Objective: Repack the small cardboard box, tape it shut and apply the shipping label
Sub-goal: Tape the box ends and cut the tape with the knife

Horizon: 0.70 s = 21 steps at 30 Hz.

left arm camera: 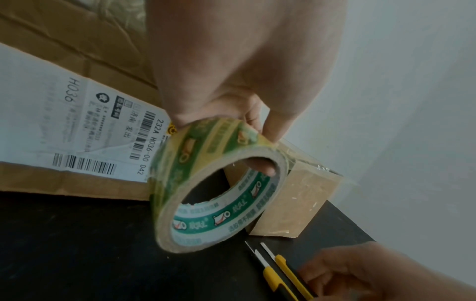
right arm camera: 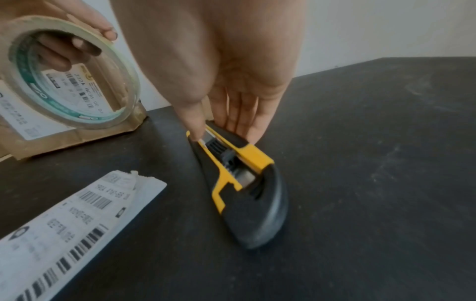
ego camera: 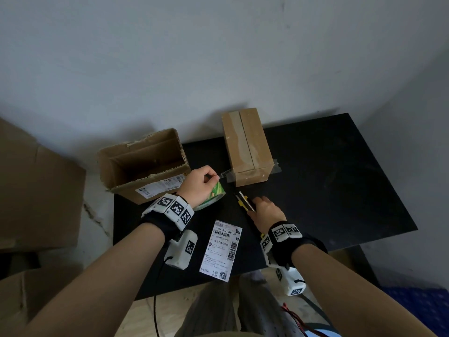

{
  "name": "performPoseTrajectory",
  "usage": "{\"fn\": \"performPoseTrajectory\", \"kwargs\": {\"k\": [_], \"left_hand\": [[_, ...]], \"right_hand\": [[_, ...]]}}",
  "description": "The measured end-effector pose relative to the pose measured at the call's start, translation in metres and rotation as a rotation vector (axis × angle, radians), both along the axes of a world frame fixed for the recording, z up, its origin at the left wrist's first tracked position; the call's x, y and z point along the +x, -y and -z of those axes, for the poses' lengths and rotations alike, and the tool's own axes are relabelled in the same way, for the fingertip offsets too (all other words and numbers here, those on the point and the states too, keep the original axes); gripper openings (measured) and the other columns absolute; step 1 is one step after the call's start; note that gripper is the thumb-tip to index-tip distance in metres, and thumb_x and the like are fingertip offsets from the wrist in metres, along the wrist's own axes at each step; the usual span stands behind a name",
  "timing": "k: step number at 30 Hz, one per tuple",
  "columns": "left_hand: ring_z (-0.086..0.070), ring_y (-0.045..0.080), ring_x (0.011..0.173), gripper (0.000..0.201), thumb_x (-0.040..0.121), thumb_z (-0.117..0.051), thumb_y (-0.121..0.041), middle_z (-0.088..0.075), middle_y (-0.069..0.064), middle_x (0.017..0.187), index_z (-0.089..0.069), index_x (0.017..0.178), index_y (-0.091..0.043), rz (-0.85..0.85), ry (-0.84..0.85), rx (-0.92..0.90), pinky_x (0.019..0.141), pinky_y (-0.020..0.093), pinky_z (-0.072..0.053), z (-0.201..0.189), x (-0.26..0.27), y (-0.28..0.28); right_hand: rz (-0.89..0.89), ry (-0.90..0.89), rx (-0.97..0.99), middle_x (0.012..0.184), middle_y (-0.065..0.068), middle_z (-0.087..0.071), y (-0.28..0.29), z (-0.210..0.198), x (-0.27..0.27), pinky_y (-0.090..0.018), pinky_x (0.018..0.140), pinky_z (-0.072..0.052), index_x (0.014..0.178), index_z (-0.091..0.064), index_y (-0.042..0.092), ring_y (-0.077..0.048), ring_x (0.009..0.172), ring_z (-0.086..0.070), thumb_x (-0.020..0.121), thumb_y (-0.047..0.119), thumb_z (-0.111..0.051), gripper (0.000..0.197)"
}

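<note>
The small cardboard box (ego camera: 245, 147) stands closed on the black table (ego camera: 328, 181), with clear tape along its top seam and across its near end. My left hand (ego camera: 211, 177) grips a green-printed tape roll (ego camera: 215, 194) just left of the box. A clear strip (ego camera: 227, 176) runs from the roll to the box. In the left wrist view the tape roll (left arm camera: 219, 183) hangs in front of the small box (left arm camera: 296, 201). My right hand (right arm camera: 224, 134) pinches a yellow-and-black utility knife (right arm camera: 239, 173) between thumb and fingers, low on the table. The shipping label (ego camera: 221, 249) lies flat near the front edge.
A larger open cardboard box (ego camera: 143, 164) with an old label stands at the table's back left corner, partly over the edge. More flat cardboard (ego camera: 36, 190) lies on the floor to the left. A grey wall runs behind the table.
</note>
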<state>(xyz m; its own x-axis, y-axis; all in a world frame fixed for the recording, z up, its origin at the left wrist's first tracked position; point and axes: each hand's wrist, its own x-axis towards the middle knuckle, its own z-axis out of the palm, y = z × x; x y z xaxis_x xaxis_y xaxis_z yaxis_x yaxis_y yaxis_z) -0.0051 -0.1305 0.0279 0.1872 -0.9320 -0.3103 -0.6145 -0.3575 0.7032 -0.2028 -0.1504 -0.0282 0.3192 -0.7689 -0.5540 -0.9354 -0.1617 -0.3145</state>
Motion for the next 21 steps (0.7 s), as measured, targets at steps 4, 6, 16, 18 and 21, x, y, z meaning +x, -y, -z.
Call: {"fn": "performPoseTrajectory", "kwargs": {"k": [4,6,16,18,21], "left_hand": [[-0.059,0.020,0.099,0.016,0.095,-0.050,-0.023,-0.062,0.007,0.104,-0.059,0.104,-0.013,0.015,0.008,0.006,0.087,0.039,-0.050,-0.001,-0.001,0.000],[-0.059,0.020,0.099,0.017,0.095,-0.050,-0.023,-0.063,0.008,0.103,-0.059,0.104,-0.013,0.016,0.010,0.004,0.087,0.038,-0.050,-0.002,-0.002,0.000],[-0.062,0.019,0.093,0.010,0.094,-0.052,-0.021,-0.064,0.005,0.096,-0.060,0.096,-0.015,0.008,0.011,-0.010,0.083,0.036,-0.051,0.001,0.000,-0.003],[-0.061,0.018,0.093,0.009,0.094,-0.052,-0.021,-0.064,0.005,0.096,-0.059,0.097,-0.016,0.030,0.022,0.011,0.083,0.036,-0.050,0.001,0.002,-0.005],[-0.060,0.017,0.093,0.008,0.094,-0.052,-0.021,-0.063,0.004,0.098,-0.058,0.098,-0.018,0.065,0.034,0.018,0.083,0.035,-0.050,0.001,0.006,-0.006]], "right_hand": [[-0.112,0.140,-0.375,0.103,-0.006,-0.058,0.001,-0.014,0.002,-0.037,0.081,-0.047,0.106,-0.061,0.008,-0.027,0.095,-0.060,0.090,0.020,-0.049,0.023],[-0.214,0.285,-0.717,0.084,-0.004,-0.062,0.003,-0.025,0.006,-0.035,0.070,-0.047,0.088,-0.064,0.009,-0.024,0.076,-0.062,0.083,0.016,-0.044,0.022],[-0.544,0.045,-0.550,0.159,-0.004,-0.011,0.027,-0.056,0.020,-0.034,0.114,0.008,0.150,-0.016,0.014,-0.017,0.146,-0.008,0.096,0.025,-0.041,0.060],[-0.571,0.014,-0.534,0.159,-0.002,-0.005,0.029,-0.059,0.020,-0.032,0.113,0.011,0.151,-0.010,0.016,-0.015,0.146,-0.003,0.097,0.026,-0.040,0.063],[-0.580,0.012,-0.506,0.159,-0.001,-0.002,0.030,-0.060,0.022,-0.030,0.112,0.012,0.151,-0.008,0.017,-0.014,0.146,-0.001,0.096,0.023,-0.042,0.065]]}}
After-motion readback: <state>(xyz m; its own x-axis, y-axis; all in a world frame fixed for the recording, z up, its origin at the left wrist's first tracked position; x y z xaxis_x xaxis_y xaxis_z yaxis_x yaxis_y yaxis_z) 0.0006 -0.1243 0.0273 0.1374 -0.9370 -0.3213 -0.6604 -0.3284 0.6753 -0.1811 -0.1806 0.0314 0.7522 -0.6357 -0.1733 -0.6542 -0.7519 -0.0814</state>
